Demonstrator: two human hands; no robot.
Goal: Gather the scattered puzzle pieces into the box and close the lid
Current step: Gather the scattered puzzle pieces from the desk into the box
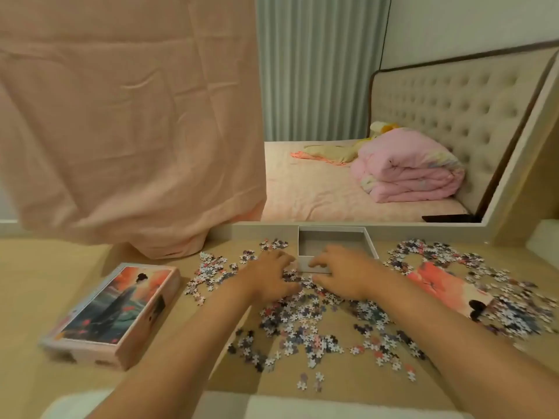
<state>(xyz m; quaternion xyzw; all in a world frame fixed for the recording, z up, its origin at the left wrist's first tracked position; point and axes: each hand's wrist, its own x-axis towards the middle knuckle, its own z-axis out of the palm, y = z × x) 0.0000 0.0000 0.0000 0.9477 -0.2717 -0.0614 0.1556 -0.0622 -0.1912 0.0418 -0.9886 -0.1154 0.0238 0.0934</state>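
Centrally, small puzzle pieces (302, 316) in grey, white and pink lie scattered over the bench (36, 273), densest just before the open white box (332, 241). The box stands at the rear edge, against a mirror frame (423, 226). The left hand (272, 275) and right hand (343, 273) rest on pieces at the box's near wall, fingers bent and close together; blur hides whether any piece is pinched. The printed lid (121, 309) lies well left, with open bench between it and the pieces. A printed sheet (438, 285) lies right, partly under pieces.
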